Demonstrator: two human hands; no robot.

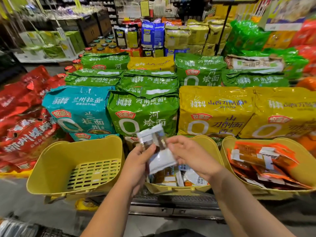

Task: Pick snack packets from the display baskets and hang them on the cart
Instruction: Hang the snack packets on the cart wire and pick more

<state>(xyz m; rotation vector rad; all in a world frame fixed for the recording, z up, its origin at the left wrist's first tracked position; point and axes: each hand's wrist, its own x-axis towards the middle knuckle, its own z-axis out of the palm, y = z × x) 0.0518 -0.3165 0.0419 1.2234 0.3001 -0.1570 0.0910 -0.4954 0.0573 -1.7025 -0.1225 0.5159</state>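
Both hands are over the middle yellow basket. My left hand grips a small bunch of white-and-clear snack packets, held upright and fanned. My right hand touches the right edge of that bunch with curled fingers, pinching a packet. More white and orange packets lie in the middle basket below. The right yellow basket is full of orange snack packets. The left yellow basket holds nothing. No cart is visible.
Behind the baskets are stacked big noodle multipacks: teal, green and yellow. Red packs pile at the left. A metal shelf edge runs under the baskets. Store shelves stand far behind.
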